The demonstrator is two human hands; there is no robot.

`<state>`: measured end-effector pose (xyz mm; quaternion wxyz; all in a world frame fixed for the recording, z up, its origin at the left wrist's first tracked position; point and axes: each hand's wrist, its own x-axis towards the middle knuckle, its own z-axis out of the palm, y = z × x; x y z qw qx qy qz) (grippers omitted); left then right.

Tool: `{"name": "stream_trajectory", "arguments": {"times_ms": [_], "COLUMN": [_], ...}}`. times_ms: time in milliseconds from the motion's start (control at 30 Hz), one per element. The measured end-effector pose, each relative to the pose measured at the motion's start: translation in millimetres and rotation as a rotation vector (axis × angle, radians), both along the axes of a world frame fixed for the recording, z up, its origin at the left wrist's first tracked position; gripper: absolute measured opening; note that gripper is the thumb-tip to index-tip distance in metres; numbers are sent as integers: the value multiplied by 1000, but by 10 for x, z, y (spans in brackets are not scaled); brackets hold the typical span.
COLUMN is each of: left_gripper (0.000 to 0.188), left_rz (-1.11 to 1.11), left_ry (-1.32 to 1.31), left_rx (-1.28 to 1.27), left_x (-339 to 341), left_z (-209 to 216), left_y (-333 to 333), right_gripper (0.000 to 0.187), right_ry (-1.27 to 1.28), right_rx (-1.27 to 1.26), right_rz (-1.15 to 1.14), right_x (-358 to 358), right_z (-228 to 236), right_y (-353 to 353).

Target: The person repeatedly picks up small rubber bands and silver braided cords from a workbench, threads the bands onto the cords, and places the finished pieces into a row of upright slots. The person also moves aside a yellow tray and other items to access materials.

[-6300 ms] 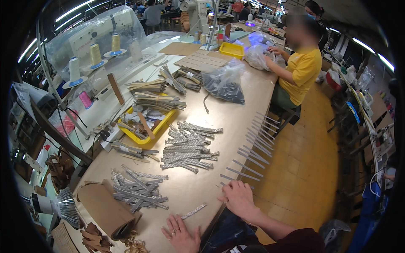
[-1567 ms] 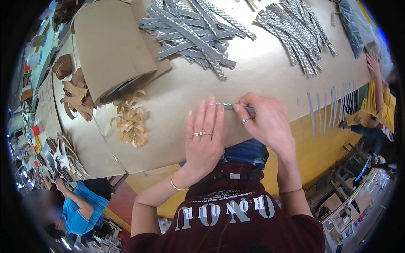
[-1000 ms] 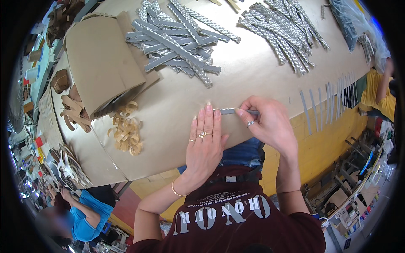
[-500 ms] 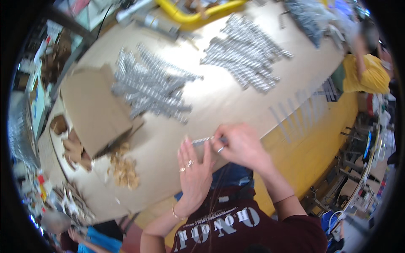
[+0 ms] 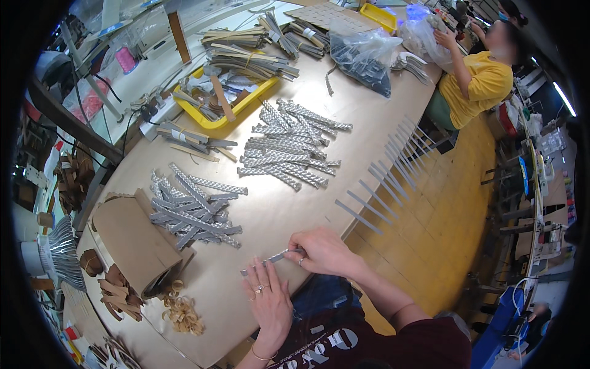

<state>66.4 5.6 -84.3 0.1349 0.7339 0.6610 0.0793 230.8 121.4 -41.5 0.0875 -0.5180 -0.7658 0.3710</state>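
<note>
A narrow grey strip (image 5: 276, 258), with a braided silver cord visible along it, lies on the table near its front edge. My left hand (image 5: 269, 302) rests flat across it with fingers stretched out, and one end pokes out past the fingertips. At the other end, my right hand (image 5: 324, 252) pinches the strip between thumb and fingers. Beyond my hands is a loose pile of braided silver strips with grey backing (image 5: 193, 206). A second, larger pile of braided silver cords (image 5: 286, 147) lies farther back.
Grey strips (image 5: 384, 181) stick out over the right table edge. A brown cardboard roll (image 5: 132, 240) stands left, with tan curled scraps (image 5: 183, 313) beside it. Behind are a yellow tray (image 5: 224, 120) and a bag of dark pieces (image 5: 362, 61). A person in yellow (image 5: 482, 83) works at far right.
The view has shifted, so my hands and the piles appear lower and farther left. My left fingers now lie across the strip, with its end showing beyond them. My right hand still pinches it.
</note>
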Motion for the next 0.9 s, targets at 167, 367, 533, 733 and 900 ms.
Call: {"name": "stream_trajectory", "arguments": {"times_ms": [167, 367, 533, 733, 900], "left_gripper": [59, 62, 62, 62, 64], "left_rz": [-17, -15, 4, 2, 0], "left_ry": [-45, -37, -132, -72, -67], "left_rx": [19, 11, 22, 36, 33], "left_x": [7, 13, 14, 26, 31], "left_z": [-5, -42, -84, -23, -17], "left_y": [48, 31, 22, 58, 58], "right_gripper": [21, 17, 13, 15, 14], "right_ry": [36, 86, 164, 101, 52], "right_rx": [-1, 70, 59, -34, -27], "right_rz": [5, 10, -129, -228, -217], "right_x": [-8, -2, -21, -31, -34], "right_z": [51, 94, 49, 34, 39], "right_y": [6, -122, -182, -60, -72]}}
